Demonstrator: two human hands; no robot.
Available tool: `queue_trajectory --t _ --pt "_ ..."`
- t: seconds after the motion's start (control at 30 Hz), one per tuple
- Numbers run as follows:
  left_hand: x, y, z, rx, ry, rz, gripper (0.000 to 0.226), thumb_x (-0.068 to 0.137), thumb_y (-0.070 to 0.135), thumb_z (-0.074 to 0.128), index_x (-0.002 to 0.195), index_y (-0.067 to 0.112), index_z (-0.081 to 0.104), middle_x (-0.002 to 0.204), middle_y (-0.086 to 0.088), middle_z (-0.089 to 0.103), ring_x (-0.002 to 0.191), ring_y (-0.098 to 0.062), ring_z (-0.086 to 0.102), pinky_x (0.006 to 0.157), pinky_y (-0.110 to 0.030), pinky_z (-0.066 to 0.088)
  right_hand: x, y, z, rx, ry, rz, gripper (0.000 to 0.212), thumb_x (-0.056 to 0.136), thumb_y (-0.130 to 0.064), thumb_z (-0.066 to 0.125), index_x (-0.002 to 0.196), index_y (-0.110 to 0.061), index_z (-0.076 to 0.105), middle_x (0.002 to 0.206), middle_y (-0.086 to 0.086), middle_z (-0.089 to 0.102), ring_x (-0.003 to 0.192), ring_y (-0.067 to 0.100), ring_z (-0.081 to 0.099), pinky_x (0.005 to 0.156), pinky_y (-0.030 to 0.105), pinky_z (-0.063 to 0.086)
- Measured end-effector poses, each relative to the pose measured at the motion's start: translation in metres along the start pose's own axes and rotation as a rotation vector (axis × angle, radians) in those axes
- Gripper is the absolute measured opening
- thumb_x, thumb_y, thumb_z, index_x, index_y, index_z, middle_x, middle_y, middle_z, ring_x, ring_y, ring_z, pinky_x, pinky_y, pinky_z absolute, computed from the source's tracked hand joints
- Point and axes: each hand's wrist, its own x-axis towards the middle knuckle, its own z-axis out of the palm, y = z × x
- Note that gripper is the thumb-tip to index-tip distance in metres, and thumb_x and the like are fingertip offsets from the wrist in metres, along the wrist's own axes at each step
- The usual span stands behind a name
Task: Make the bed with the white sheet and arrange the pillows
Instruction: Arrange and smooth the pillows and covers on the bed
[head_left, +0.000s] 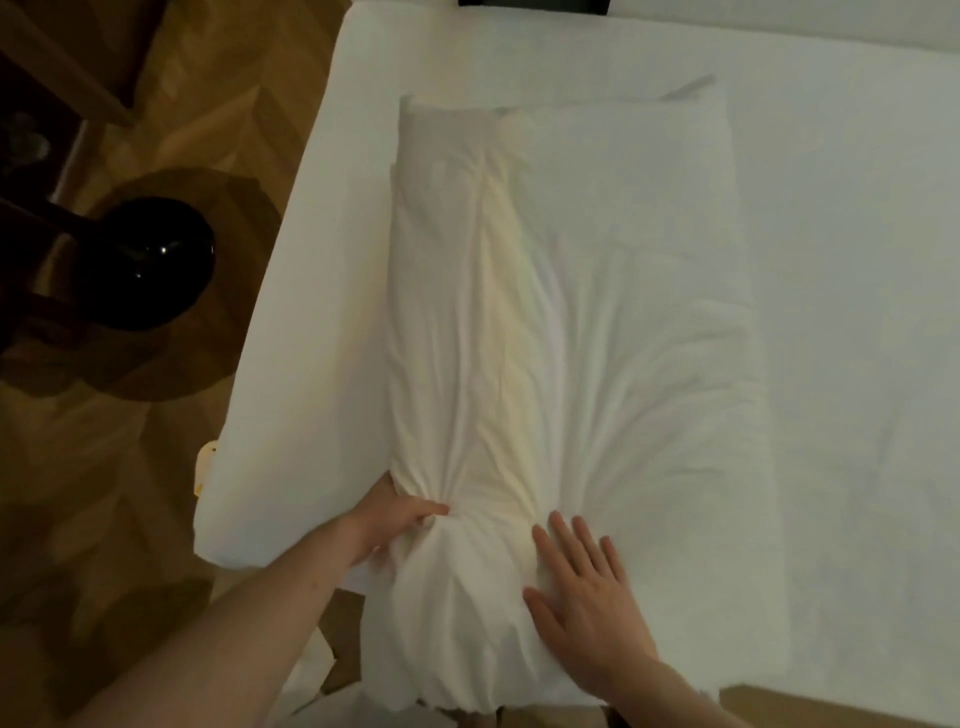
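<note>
A bunched white sheet (519, 322) lies lengthwise on the white mattress (831, 260), creased and gathered towards the near edge, where part of it hangs over. My left hand (395, 512) grips a gathered fold of the sheet at its left side. My right hand (582, 592) lies flat on the sheet with fingers straight and spread, just right of the gathered part. No pillow can be told apart from the sheet.
A round dark stool or table (145, 260) stands on a round brown mat on the wooden floor (104, 493) left of the bed. Dark furniture (31, 130) sits at the far left. A dark object (535, 4) is at the head of the bed.
</note>
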Motion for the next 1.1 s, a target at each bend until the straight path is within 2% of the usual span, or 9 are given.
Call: queue_trajectory --t 0.1,0.23,0.33,0.43,0.63,0.73,0.87,0.93,1.1 --pt "-0.013 -0.001 0.009 0.115 0.108 -0.015 0.117 0.06 0.047 0.091 0.153 0.015 0.028 0.146 -0.002 0.049 0.13 -0.025 0.052 0.11 -0.04 0.043 -0.017 0.009 -0.031 0.164 -0.007 -0.013 0.065 0.095 -0.057 0.046 0.156 -0.04 0.033 0.163 -0.025 0.014 0.156 0.01 0.018 0.124 0.022 0.009" --pt "-0.038 0.029 0.026 0.342 0.545 0.378 0.097 0.075 0.015 0.069 0.154 0.018 0.014 0.159 -0.003 0.019 0.145 -0.026 0.027 0.119 -0.039 0.028 -0.016 0.033 -0.089 0.333 0.355 0.106 0.06 0.095 -0.045 0.064 0.15 -0.041 0.042 0.163 -0.017 0.025 0.147 0.009 0.03 0.118 0.031 0.033" --pt "-0.048 0.072 0.032 0.602 0.599 0.669 0.094 0.082 0.026 0.07 0.158 0.025 0.014 0.167 0.001 0.004 0.152 -0.023 0.011 0.122 -0.043 0.019 0.005 0.068 -0.118 0.304 0.475 0.248 0.072 0.096 -0.047 0.063 0.159 -0.036 0.029 0.17 -0.007 0.014 0.154 0.02 0.019 0.123 0.044 0.027" --pt "-0.031 0.117 0.039 0.755 0.596 0.781 0.094 0.085 0.051 0.065 0.16 0.03 0.012 0.169 0.003 -0.008 0.156 -0.023 -0.006 0.124 -0.051 0.006 0.024 0.104 -0.122 0.24 0.372 0.39 0.081 0.098 -0.055 0.055 0.164 -0.031 0.015 0.173 0.001 0.005 0.157 0.026 0.01 0.127 0.046 0.016" --pt "0.045 0.144 0.043 1.009 0.51 0.447 0.096 0.086 0.077 0.041 0.16 0.035 -0.004 0.168 0.007 -0.018 0.155 -0.025 -0.013 0.119 -0.066 0.004 0.014 0.118 -0.071 0.289 0.07 0.503 0.092 0.096 -0.07 0.04 0.163 -0.031 -0.009 0.173 -0.001 -0.012 0.159 0.027 -0.005 0.129 0.045 0.009" --pt "0.059 0.169 0.043 0.981 0.428 0.328 0.082 0.087 0.062 0.054 0.154 0.028 0.022 0.168 0.002 0.003 0.155 -0.025 0.001 0.119 -0.065 0.01 0.004 0.116 -0.064 0.349 0.1 0.516 0.094 0.094 -0.07 0.046 0.164 -0.03 -0.002 0.173 0.001 -0.003 0.159 0.025 0.002 0.128 0.043 0.013" --pt "0.048 0.256 0.034 0.826 0.726 0.579 0.073 0.076 0.057 0.054 0.137 0.018 0.041 0.153 -0.009 0.029 0.149 -0.035 0.019 0.119 -0.061 0.016 0.021 0.119 -0.105 0.355 0.387 0.413 0.084 0.094 -0.061 0.054 0.163 -0.027 0.02 0.17 0.001 0.016 0.156 0.019 0.014 0.127 0.039 0.018" --pt "0.046 0.298 0.032 0.84 0.737 0.758 0.078 0.077 0.061 0.053 0.144 0.024 0.037 0.162 -0.004 0.018 0.153 -0.032 0.01 0.121 -0.061 0.011 0.041 0.121 -0.131 0.343 0.477 0.334 0.082 0.096 -0.06 0.053 0.164 -0.03 0.018 0.171 -0.004 0.01 0.157 0.017 0.009 0.128 0.04 0.015" --pt "0.067 0.32 0.061 1.272 0.711 0.802 0.087 0.086 0.075 0.033 0.159 0.032 0.015 0.169 0.007 -0.01 0.155 -0.03 -0.009 0.118 -0.069 0.005 0.107 0.124 -0.181 0.255 0.51 0.244 0.079 0.099 -0.064 0.044 0.164 -0.037 0.008 0.173 -0.006 -0.003 0.159 0.021 -0.003 0.129 0.044 0.008"
